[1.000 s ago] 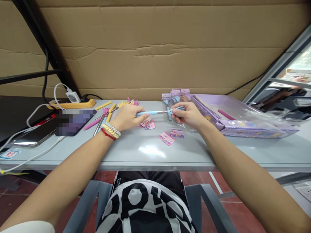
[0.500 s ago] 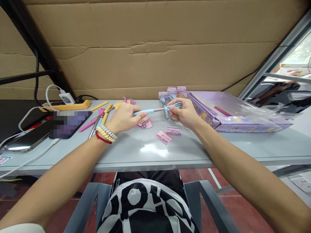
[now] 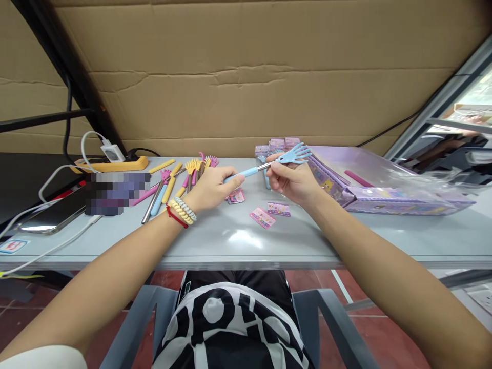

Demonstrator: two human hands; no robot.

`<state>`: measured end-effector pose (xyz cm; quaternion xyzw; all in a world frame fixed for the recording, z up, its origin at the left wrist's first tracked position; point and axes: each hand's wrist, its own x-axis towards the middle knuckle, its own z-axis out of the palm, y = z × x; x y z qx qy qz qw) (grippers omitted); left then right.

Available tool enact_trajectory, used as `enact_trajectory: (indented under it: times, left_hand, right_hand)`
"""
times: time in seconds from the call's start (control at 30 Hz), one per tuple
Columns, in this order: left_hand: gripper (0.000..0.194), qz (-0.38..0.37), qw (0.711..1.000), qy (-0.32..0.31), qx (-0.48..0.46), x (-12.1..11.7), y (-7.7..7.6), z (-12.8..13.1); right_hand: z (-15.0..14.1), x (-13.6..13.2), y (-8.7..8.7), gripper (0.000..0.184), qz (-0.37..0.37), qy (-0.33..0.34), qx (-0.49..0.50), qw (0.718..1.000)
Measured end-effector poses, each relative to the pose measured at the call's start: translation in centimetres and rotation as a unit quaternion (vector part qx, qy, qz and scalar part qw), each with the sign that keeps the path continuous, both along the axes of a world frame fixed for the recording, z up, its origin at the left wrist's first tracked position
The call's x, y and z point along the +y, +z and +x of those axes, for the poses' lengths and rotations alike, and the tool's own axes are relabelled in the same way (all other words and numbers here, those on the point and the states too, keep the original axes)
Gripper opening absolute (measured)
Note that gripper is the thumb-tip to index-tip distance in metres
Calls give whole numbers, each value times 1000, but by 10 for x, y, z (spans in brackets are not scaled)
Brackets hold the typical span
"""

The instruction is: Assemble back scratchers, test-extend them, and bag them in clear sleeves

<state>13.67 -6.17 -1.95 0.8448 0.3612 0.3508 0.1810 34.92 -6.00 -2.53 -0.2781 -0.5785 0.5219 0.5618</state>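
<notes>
Here I have both hands up over the grey table (image 3: 238, 241), working one blue back scratcher (image 3: 269, 164) between them. My left hand (image 3: 211, 187) is closed around the blue grip end, thumb and forefinger pinching the handle, with beaded bracelets (image 3: 180, 210) on that wrist. My right hand (image 3: 294, 182) pinches the metal shaft just below the claw-shaped head, fingers curled in tight. The scratcher is lifted off the table, tilted so that the claw head sits higher, near the far right, just in front of the purple box (image 3: 384, 197).

Under my hands lie small pink cards (image 3: 263, 218), a few scattered flat on the tabletop, one pair just beside my left knuckles. To the left of my left hand there is a loose heap of other scratchers (image 3: 172, 182), yellow, pink and blue, lying side by side. Behind my right hand stand purple packets (image 3: 277, 146), close against the cardboard wall (image 3: 246, 77). Farther left a yellow power strip (image 3: 115, 164) holds a white charger (image 3: 111, 152), and a phone (image 3: 49, 215) rests near the table's edge.
</notes>
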Motion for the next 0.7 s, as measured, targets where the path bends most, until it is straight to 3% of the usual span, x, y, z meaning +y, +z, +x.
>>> enact_trajectory:
  times: [0.27,0.37,0.53,0.7]
  left_hand:
    - [40,-20,996,-57,59,-3,-4,4]
    - [41,-1,997,-43,69,3,-5,1]
    - [33,101,985,58,126,19,-9,-13]
    - [30,92,959,97,250,29,-15,-20]
  right_hand:
    - [-3,2,-11,40,-1,80,-110,991]
    - [-1,4,-8,41,-5,36,-87,996]
    - [15,9,3,44,-18,-83,-44,995]
    - [29,9,8,46,-31,-115,-114,986]
